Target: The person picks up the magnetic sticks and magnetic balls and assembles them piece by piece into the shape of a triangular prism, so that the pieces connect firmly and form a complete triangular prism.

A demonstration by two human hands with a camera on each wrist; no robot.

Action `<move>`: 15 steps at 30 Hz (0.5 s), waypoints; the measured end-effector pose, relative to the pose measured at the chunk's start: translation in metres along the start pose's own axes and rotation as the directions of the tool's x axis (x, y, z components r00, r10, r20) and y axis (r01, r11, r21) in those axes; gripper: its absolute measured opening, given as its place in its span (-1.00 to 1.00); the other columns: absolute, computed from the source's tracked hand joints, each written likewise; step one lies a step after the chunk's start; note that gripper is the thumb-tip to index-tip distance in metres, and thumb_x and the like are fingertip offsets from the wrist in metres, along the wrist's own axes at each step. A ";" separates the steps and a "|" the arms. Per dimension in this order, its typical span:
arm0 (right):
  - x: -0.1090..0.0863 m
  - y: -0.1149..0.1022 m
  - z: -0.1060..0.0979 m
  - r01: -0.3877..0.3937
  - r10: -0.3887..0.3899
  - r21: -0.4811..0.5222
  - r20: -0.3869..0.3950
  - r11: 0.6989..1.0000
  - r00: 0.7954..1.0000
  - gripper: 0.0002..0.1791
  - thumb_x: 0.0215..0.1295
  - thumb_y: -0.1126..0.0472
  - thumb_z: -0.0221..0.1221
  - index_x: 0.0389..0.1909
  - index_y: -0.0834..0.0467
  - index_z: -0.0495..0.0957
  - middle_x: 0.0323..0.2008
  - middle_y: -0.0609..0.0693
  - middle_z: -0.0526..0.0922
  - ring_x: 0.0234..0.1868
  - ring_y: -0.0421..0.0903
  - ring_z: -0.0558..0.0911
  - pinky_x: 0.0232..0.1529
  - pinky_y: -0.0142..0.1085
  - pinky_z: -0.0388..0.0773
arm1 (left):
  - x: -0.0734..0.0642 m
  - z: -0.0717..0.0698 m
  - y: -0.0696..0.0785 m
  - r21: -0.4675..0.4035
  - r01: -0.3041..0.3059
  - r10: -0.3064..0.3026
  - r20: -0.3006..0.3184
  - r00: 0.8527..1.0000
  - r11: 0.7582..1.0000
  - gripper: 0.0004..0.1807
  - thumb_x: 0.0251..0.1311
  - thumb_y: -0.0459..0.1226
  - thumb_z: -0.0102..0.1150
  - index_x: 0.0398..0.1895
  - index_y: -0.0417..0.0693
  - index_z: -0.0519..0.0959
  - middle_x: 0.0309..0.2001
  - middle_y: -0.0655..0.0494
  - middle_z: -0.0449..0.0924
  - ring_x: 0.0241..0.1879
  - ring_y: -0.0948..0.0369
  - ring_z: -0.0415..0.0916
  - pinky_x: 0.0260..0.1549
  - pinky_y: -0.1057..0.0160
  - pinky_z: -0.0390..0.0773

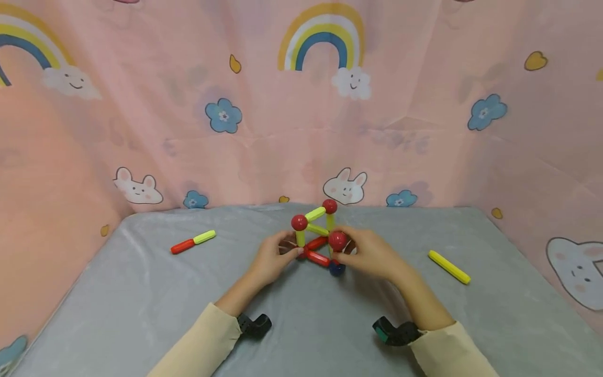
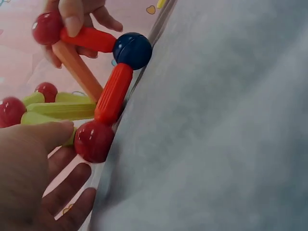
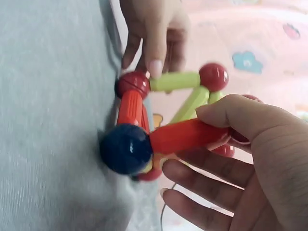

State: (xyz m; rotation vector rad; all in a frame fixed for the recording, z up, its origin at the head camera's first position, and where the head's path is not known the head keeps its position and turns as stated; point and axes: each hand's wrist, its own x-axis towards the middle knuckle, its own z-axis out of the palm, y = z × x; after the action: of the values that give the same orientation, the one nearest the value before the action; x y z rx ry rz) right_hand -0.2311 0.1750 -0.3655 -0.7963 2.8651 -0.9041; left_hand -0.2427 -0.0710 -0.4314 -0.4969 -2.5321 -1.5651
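Observation:
A toy frame of magnetic sticks and balls stands on the grey cloth between the hands. Its base has red sticks (image 1: 317, 258), red balls and a dark blue ball (image 3: 126, 149); yellow-green sticks (image 1: 315, 214) and red balls (image 1: 299, 222) form its upper part. My left hand (image 1: 273, 259) pinches an upright yellow-green stick (image 3: 174, 81) just above a red base ball (image 2: 94, 141). On the other side, my right hand (image 1: 377, 256) grips the red stick (image 3: 190, 137) rising from the blue ball, its thumb near the red ball (image 1: 337, 241) on top.
On the left lies a red stick (image 1: 182, 246) joined end to end with a yellow-green stick (image 1: 204, 237). A yellow stick (image 1: 449, 267) lies at the right. Behind the grey cloth (image 1: 141, 314) hangs a pink patterned curtain (image 1: 264, 157).

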 end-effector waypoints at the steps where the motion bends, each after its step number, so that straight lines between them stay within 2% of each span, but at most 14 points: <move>1: 0.000 0.003 -0.001 0.003 -0.003 0.018 -0.002 1.000 1.000 -0.54 0.26 0.17 0.34 0.17 0.08 0.54 -0.13 -0.01 0.74 -0.22 -0.11 0.64 -0.22 -0.28 0.64 | -0.001 0.000 0.000 0.002 -0.008 0.008 0.000 1.000 1.000 -0.73 0.25 -0.35 0.34 0.00 -0.16 0.63 -0.11 -0.06 0.73 -0.08 0.06 0.69 -0.05 0.09 0.69; 6: 0.000 0.017 -0.002 0.020 -0.018 0.068 -0.024 0.997 1.000 -0.53 0.27 0.23 0.31 0.21 0.08 0.53 0.00 0.07 0.73 -0.19 -0.09 0.61 -0.19 -0.29 0.63 | -0.004 0.003 0.005 0.010 -0.035 0.035 0.015 0.999 0.999 -0.75 0.19 -0.37 0.39 -0.06 -0.16 0.65 -0.16 -0.06 0.76 -0.10 0.07 0.72 -0.08 0.15 0.71; 9: 0.002 0.019 -0.001 0.035 -0.033 0.085 -0.031 0.996 0.999 -0.53 0.27 0.24 0.31 0.21 0.09 0.53 0.03 0.09 0.73 -0.17 -0.08 0.62 -0.17 -0.29 0.62 | -0.007 0.004 0.007 0.046 -0.059 0.058 0.018 0.998 0.997 -0.76 0.18 -0.38 0.40 -0.08 -0.16 0.67 -0.18 -0.04 0.77 -0.11 0.10 0.72 -0.07 0.16 0.72; 12: 0.002 0.018 0.000 0.049 -0.045 0.112 -0.036 0.992 0.998 -0.53 0.28 0.27 0.29 0.22 0.12 0.52 0.07 0.11 0.71 -0.09 -0.04 0.64 -0.06 -0.14 0.69 | -0.008 0.005 0.011 0.128 -0.105 0.101 0.036 0.994 0.986 -0.76 0.18 -0.37 0.41 -0.08 -0.13 0.69 -0.17 0.00 0.78 -0.11 0.14 0.73 -0.07 0.18 0.72; 15: 0.003 0.019 0.001 0.055 -0.050 0.139 -0.038 0.989 0.998 -0.51 0.29 0.29 0.28 0.25 0.14 0.50 0.11 0.12 0.70 -0.04 -0.01 0.65 0.03 0.01 0.69 | -0.009 0.006 0.016 0.160 -0.128 0.121 0.055 0.991 0.979 -0.77 0.18 -0.36 0.40 -0.08 -0.12 0.69 -0.15 0.00 0.78 -0.10 0.15 0.73 -0.11 0.20 0.73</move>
State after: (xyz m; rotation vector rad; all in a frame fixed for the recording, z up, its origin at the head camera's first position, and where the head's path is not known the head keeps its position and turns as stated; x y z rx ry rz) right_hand -0.2418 0.1864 -0.3763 -0.8537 2.7827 -1.1219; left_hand -0.2285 -0.0611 -0.4228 -0.6622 -2.5782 -1.3055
